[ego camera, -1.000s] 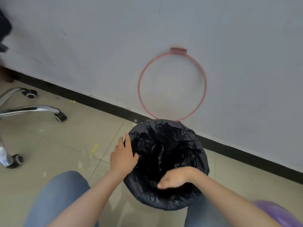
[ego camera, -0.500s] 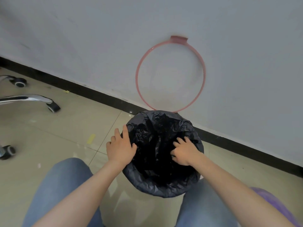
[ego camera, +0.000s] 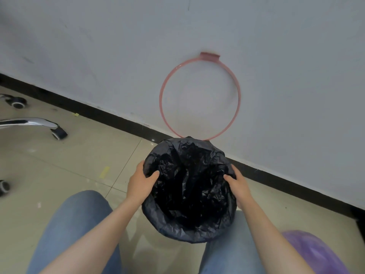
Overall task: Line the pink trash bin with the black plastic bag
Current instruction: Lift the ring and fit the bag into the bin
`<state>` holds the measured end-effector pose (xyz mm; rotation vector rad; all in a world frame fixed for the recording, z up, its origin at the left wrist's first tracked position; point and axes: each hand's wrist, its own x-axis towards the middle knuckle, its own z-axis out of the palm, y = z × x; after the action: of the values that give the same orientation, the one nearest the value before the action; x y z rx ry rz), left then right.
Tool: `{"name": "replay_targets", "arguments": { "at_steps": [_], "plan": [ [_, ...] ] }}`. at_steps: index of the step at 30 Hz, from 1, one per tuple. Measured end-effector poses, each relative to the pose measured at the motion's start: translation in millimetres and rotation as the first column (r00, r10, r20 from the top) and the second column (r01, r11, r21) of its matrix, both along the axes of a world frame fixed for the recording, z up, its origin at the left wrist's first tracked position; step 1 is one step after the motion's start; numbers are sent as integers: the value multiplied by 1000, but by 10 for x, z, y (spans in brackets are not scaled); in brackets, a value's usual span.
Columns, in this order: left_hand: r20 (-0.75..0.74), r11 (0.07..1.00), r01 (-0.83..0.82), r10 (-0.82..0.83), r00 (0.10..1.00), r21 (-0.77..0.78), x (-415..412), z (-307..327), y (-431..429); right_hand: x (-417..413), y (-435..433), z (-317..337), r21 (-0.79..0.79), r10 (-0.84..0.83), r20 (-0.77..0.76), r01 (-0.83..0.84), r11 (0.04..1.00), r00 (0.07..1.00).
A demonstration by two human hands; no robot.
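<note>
The black plastic bag (ego camera: 189, 186) fills the trash bin on the floor between my knees and is folded over its rim, so the bin's pink body is hidden. My left hand (ego camera: 141, 182) clasps the bag-covered rim on the left, thumb inside, fingers outside. My right hand (ego camera: 238, 184) clasps the rim on the right side the same way. A pink ring (ego camera: 199, 95) with a clip leans upright against the grey wall just behind the bin.
The grey wall with a black baseboard (ego camera: 110, 119) runs diagonally behind. A chrome office chair leg with castors (ego camera: 57, 132) stands at left on the tiled floor. A purple bag (ego camera: 316, 254) sits at the lower right beside my knee.
My right hand came out of the bag's inside and moved to the right rim. My left hand shifted from resting flat to gripping the left rim.
</note>
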<state>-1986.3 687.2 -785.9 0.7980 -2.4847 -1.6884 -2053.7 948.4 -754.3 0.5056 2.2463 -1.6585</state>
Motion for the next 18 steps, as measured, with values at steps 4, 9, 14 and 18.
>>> {"name": "replay_targets", "arguments": {
  "at_steps": [4, 9, 14, 18],
  "plan": [
    [7, 942, -107, 111, 994, 318, -299, 80, -152, -64, -122, -49, -175, -154, 66, 164, 971, 986],
    [9, 973, -201, 202, 979, 116, -556, 195, -336, -144, -356, -38, -200, -227, 78, 238, 950, 971],
    [-31, 999, -38, 37, 999, -7, -382, 105, -317, -506, -416, 163, 346, -103, -133, 143, 927, 986],
    [15, 989, -116, 115, 993, 91, -325, -11, -260, -1171, -463, 624, 184, -114, -347, 187, 965, 931]
  ]
}}
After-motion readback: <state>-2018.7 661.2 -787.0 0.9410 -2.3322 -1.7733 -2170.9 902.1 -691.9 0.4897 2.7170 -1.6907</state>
